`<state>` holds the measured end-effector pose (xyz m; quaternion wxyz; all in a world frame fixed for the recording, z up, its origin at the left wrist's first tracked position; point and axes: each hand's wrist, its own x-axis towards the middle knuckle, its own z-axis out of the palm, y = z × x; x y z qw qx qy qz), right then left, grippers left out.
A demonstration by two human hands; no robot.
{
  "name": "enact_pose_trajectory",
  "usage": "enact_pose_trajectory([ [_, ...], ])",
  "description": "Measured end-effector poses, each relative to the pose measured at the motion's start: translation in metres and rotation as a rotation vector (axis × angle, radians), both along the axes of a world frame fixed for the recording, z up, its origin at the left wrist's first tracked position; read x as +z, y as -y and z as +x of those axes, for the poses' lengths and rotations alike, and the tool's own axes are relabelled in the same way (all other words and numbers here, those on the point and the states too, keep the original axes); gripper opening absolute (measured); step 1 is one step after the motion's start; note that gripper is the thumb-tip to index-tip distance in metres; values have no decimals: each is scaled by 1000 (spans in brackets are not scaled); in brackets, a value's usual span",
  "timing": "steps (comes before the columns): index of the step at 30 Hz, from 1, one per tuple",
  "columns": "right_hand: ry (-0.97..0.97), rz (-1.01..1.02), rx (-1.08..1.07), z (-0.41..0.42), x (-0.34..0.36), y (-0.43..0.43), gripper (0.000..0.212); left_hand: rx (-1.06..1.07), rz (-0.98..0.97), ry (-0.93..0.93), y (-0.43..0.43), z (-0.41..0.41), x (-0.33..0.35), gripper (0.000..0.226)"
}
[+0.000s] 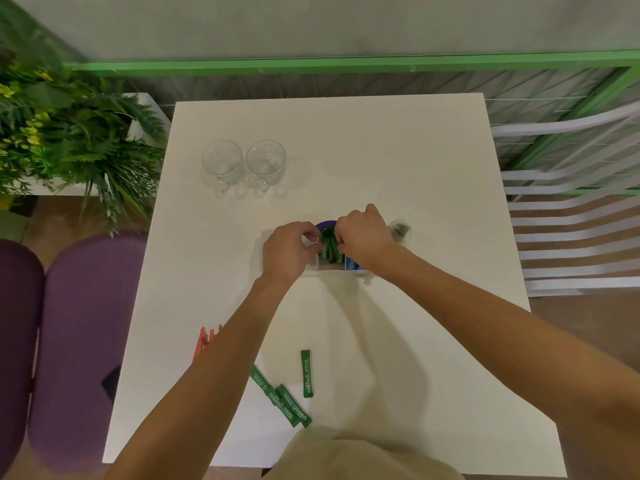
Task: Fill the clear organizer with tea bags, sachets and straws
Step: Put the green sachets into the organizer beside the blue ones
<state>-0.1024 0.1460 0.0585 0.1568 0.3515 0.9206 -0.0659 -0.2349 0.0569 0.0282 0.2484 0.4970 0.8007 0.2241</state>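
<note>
The right hand (363, 237) pinches the top of a bunch of green sachets (329, 244), fingers curled tight on them. The left hand (290, 252) meets it from the other side, fingertips curled onto the same bunch. The sachets stand on end in a middle compartment of the organizer (330, 269), which sits near the middle of the table (381, 150). Blue sachets (351, 263) fill the compartment just to the right, and something purple (327, 223) shows behind.

More loose sachets (281, 400) lie by the near edge, and the straws (204, 341) lie by the left edge, partly under the left forearm. Two glass mugs (244, 164) stand toward the far left corner.

The likely trouble: pressed in crooked, the bunch could fan out, buckle or spill over among the blue ones. The organizer looks light, so an uneven push from both hands could slide or tip it. Drawing the left arm back low could sweep the straws off the left edge.
</note>
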Motion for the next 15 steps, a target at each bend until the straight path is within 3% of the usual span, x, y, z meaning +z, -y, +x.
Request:
enact_pose_trajectory([
  [8, -219, -52, -51, 8, 19, 7, 20, 34, 98, 139, 60, 6, 16, 5],
  [12, -455, -242, 25, 21, 38, 40, 20, 97, 40, 174, 110, 10, 13, 8],
  [15, -400, -348, 121, 28, 32, 68, 24, 150, -76, 161, 151, 9, 5, 9],
])
